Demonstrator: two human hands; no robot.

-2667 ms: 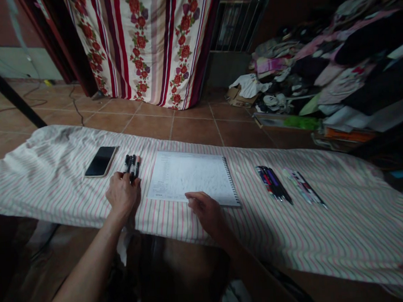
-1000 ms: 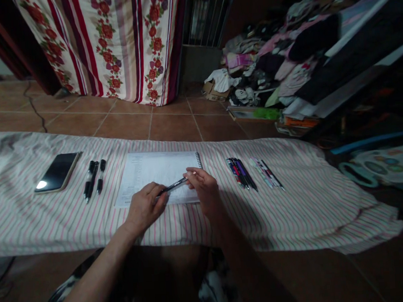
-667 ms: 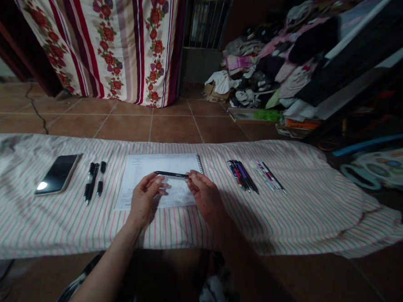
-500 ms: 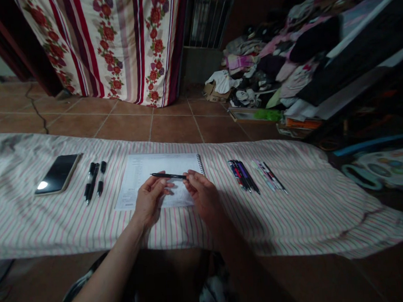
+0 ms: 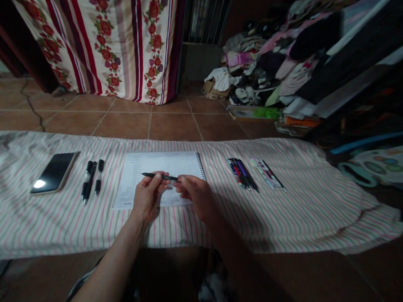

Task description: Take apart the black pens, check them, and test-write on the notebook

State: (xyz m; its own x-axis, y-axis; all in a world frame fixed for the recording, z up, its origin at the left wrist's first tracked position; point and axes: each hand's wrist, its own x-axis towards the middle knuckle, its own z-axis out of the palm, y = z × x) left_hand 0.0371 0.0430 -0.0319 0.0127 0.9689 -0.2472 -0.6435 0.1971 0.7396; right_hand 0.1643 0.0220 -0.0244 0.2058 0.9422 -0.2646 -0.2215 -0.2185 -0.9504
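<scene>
A slim black pen [image 5: 170,177] lies level between my hands, its pointed end toward the left. My left hand [image 5: 147,193] pinches it near the middle, thumb on top. At its right end, the fingertips of my right hand [image 5: 196,191] are closed on it. Beneath both hands is a spiral-bound notebook [image 5: 168,159] with a printed page, its coil on the right side. Left of it lie black pens [image 5: 91,181], several with clear sections. To the right are a bunch of dark and purple pens [image 5: 243,174] and a lighter group of pens [image 5: 268,174].
A phone [image 5: 54,172] lies at the left on the striped cloth [image 5: 304,208] covering the low table. Beyond are a tiled floor [image 5: 124,119], a floral curtain [image 5: 123,46] and a heap of clothes [image 5: 250,61]. A dark slanted frame [image 5: 360,59] stands at the right.
The pen has shifted left. My left hand has slid from touching beneath it to pinching it near the middle, and my right hand has come closer to the left. The view has moved slightly.
</scene>
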